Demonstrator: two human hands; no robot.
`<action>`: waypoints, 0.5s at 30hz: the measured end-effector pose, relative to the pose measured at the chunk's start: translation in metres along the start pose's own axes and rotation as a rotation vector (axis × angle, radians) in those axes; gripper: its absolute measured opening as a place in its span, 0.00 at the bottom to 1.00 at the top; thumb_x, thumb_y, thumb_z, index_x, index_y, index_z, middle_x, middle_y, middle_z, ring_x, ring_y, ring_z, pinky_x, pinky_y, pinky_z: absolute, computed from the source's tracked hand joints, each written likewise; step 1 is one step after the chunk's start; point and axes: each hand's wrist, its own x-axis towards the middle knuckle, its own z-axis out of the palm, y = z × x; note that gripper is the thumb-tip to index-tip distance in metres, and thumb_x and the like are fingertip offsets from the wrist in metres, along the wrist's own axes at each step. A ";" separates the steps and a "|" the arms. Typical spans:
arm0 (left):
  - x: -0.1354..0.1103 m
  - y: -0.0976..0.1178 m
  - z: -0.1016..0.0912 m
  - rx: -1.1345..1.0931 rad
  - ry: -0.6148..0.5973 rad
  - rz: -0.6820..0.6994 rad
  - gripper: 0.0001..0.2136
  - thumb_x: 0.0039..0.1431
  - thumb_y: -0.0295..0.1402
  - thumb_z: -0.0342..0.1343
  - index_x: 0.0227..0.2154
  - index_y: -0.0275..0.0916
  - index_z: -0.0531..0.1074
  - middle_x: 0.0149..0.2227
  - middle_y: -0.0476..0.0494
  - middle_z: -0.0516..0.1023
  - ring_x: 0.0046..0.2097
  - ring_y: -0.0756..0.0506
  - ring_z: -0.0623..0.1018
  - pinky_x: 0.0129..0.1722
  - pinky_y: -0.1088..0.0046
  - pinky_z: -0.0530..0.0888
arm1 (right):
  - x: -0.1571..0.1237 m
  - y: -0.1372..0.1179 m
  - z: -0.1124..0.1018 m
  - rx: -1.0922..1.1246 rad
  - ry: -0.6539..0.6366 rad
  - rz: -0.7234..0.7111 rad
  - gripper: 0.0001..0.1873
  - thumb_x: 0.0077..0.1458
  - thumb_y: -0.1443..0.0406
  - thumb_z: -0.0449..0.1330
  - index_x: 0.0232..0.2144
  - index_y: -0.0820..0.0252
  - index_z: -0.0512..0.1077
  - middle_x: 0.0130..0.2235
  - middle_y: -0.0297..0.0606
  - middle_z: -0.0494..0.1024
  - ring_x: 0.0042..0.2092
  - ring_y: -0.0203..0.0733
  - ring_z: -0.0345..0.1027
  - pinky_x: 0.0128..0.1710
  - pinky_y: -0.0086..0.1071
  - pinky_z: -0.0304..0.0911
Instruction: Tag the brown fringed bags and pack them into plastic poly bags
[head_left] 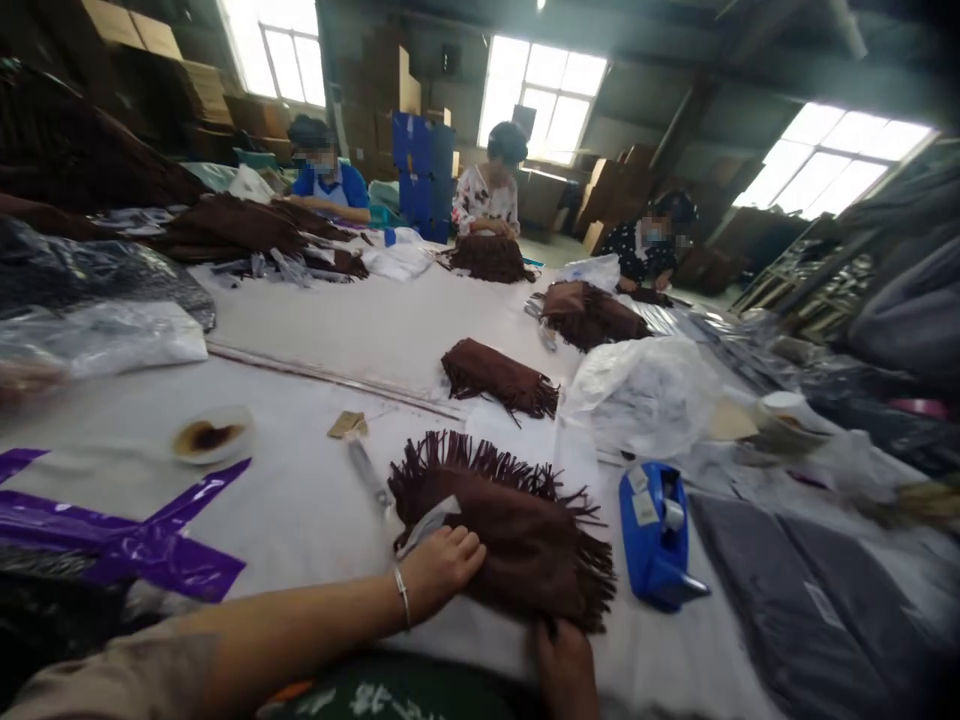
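Observation:
A folded brown scarf with fringe (517, 535) lies on the white table in front of me. My left hand (442, 570), with its fingers curled and pressed together, is at the scarf's left end. A pale grey sheet (433, 520) sticks out beside its knuckles; whether it is paper or plastic I cannot tell. At the scarf's near right edge, my right hand (564, 662) pinches the cloth, with its fingertips partly hidden. Just right of the scarf stands a blue tape dispenser (654, 540).
A second folded brown scarf (499, 375) lies farther back, near crumpled clear plastic (645, 390). Left are purple tape (150, 545) and a stained dish (211, 436). Grey packed cloth (810, 590) lies right. Three co-workers sit across the table, one in a flowered top (480, 200).

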 end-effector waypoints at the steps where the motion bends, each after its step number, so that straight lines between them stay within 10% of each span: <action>1: -0.009 0.014 0.014 -0.015 -0.023 -0.035 0.12 0.63 0.26 0.47 0.49 0.35 0.66 0.39 0.42 0.71 0.38 0.44 0.70 0.35 0.67 0.68 | -0.007 0.003 0.000 -0.019 -0.008 0.010 0.23 0.55 0.49 0.51 0.31 0.60 0.77 0.33 0.50 0.79 0.39 0.54 0.73 0.43 0.46 0.68; 11: -0.028 0.034 0.027 -0.019 -0.051 -0.047 0.13 0.62 0.27 0.50 0.49 0.36 0.66 0.40 0.43 0.70 0.38 0.44 0.68 0.37 0.67 0.65 | -0.043 -0.048 -0.058 0.342 -0.331 0.265 0.21 0.58 0.52 0.51 0.45 0.57 0.73 0.45 0.43 0.78 0.48 0.48 0.71 0.50 0.41 0.67; 15: -0.038 0.040 0.031 -0.046 -0.037 -0.003 0.11 0.62 0.27 0.51 0.47 0.36 0.66 0.38 0.45 0.70 0.38 0.46 0.68 0.36 0.69 0.64 | -0.007 -0.089 -0.068 0.182 -0.048 -0.013 0.20 0.60 0.56 0.50 0.52 0.53 0.68 0.53 0.40 0.72 0.56 0.46 0.64 0.57 0.42 0.59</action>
